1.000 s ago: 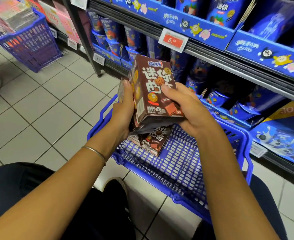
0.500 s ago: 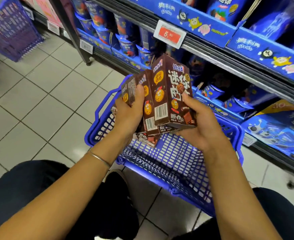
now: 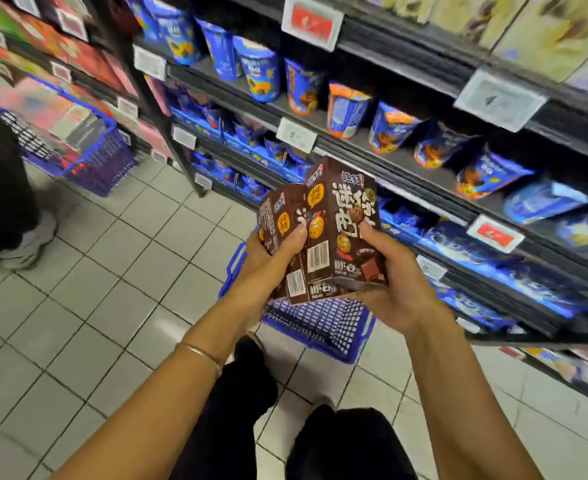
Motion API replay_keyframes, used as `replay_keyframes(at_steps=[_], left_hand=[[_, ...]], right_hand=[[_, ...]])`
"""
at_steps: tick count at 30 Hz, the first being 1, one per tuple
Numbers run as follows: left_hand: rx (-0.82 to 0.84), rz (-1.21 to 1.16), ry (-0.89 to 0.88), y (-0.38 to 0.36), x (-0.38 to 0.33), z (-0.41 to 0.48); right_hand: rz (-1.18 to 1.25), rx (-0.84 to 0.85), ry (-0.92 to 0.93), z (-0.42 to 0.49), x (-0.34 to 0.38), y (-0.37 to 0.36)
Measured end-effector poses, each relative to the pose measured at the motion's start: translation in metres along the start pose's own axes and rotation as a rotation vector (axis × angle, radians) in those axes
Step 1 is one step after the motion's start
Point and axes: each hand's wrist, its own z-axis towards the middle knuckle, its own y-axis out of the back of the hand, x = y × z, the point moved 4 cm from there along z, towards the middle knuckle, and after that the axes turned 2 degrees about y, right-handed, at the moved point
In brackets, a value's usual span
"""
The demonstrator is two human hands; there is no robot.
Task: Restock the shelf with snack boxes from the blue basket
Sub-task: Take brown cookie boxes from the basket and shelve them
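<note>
Now L hand [image 3: 268, 259], R hand [image 3: 398, 294] grip snack boxes [image 3: 341, 237] over blue basket [image 3: 320, 329].

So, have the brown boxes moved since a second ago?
Yes. The brown boxes have risen from just above the blue basket, up towards the shelf.

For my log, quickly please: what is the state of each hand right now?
Left hand: closed, gripping the left brown snack boxes.
Right hand: closed, holding the front brown snack box, thumb on its face.
</note>
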Motion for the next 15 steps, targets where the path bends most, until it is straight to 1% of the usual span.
replay_keyframes(at_steps=[4, 6, 11, 15], left_hand=[[0.162, -0.181, -0.037, -0.03, -0.065, -0.078], [0.228, -0.183, -0.1, -0.049, -0.093, -0.108], [0.269, -0.141, -0.308, -0.094, -0.153, -0.161], [0.314, -0.113, -0.511, -0.132, -0.205, -0.197]], right_hand=[[0.016, -0.016, 0.077, -0.087, 0.073, -0.038], [0.008, -0.017, 0.126, -0.121, 0.101, -0.052], [-0.071, -0.075, 0.328, -0.192, 0.17, -0.071], [-0.089, -0.083, 0.493, -0.248, 0.224, -0.084]])
